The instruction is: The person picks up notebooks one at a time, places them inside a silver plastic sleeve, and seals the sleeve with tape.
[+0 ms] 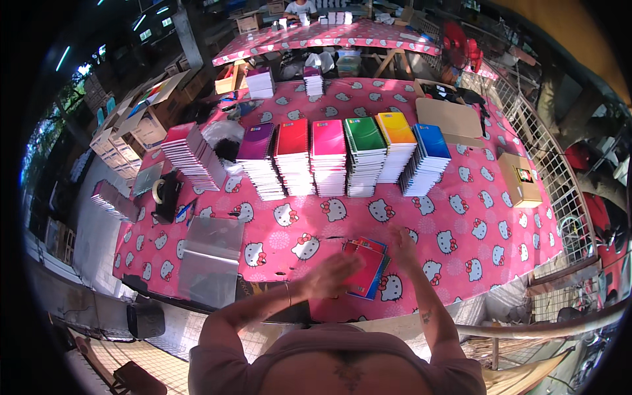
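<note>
A small pile of spiral notebooks, red on top with blue edges showing beneath, lies slightly fanned on the pink tablecloth in front of me. My left hand is at the pile's left side, fingers stretched out, partly covering the red cover. On the other side, my right hand stands beside the upper right corner, its fingers extended and a little blurred. I see nothing held in either hand. Beyond them rises a row of tall notebook stacks, among them a red stack, a green stack and a blue stack.
Clear plastic sheets lie at the left, near a black tape dispenser. More notebooks stand in a leaning stack. A small cardboard box sits at the right edge. Behind, a person is at another table.
</note>
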`<state>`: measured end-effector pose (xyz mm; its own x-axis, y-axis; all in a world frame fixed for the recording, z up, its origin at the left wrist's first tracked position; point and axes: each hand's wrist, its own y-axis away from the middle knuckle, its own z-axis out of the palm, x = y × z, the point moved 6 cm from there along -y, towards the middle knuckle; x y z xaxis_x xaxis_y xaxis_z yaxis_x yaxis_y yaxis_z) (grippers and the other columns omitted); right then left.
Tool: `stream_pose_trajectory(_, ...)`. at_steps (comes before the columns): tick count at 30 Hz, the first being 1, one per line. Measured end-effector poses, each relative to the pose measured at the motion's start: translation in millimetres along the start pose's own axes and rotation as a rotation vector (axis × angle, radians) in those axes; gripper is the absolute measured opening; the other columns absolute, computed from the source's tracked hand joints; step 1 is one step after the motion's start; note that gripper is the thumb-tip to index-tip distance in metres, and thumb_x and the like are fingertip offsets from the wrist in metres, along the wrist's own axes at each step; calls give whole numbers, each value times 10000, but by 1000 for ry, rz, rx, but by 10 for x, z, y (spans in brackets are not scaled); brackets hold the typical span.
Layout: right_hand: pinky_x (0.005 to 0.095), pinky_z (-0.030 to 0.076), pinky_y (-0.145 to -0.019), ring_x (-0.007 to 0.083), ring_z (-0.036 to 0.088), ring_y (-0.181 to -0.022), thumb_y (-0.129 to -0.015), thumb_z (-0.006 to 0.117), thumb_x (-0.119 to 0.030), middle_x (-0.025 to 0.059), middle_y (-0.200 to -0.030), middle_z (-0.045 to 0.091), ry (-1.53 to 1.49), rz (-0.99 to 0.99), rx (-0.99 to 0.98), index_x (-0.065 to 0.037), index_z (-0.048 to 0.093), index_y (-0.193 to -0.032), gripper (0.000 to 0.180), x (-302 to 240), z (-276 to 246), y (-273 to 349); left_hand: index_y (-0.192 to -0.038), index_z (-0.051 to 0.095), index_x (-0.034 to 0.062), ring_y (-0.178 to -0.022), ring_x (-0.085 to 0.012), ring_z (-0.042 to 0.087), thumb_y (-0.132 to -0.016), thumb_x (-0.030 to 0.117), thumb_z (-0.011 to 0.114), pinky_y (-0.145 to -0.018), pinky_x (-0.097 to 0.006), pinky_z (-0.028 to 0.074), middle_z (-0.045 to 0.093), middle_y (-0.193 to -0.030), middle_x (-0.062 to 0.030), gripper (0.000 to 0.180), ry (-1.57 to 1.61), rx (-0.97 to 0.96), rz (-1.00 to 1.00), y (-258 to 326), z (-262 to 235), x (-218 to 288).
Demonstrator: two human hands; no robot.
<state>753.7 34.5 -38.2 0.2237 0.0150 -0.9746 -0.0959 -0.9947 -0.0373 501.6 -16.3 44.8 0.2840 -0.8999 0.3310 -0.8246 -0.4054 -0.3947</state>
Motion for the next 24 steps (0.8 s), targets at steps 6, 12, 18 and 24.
stream_pose_trajectory(6,423,477,-1004,340,567,-1226,-880,627,-50,184,-1327,556,232,-300,-35,-20,534,-1316,447,-971,419,-233,-1153,616,-19,-1026,-469,585,-909,490,581,-903,-526,467,608,-1076,-301,565,-487,650,-1032,84,-2640,-2515)
stream_pose_trajectory(12,451,451,-1023,388,527,-1244,-862,693,-134,213,-1374,496,371,0,391,-29,487,-1349,539,-543,166,492,-974,720,-50,-1033,-401,690,-771,540,770,-866,-452,551,698,-1053,-289,626,-427,404,-1298,46,-2537,-3037)
stream_pose_trajectory(18,381,431,-1038,255,520,-1249,-867,689,-61,162,-1389,501,-372,471,357,34,403,-1415,625,274,344,1176,-1028,698,-72,-1047,-428,675,-741,473,793,-914,-473,529,686,-1078,-307,623,-249,336,-1279,178,-2638,-3279)
stream_pose_trajectory(24,350,432,-1046,219,532,-1245,-885,631,-26,134,-1392,526,-488,311,289,3,346,-1478,659,182,538,1114,-1036,665,-95,-928,-374,701,-736,332,807,-837,-437,539,708,-1012,-263,541,-176,467,-1245,236,-2642,-3436)
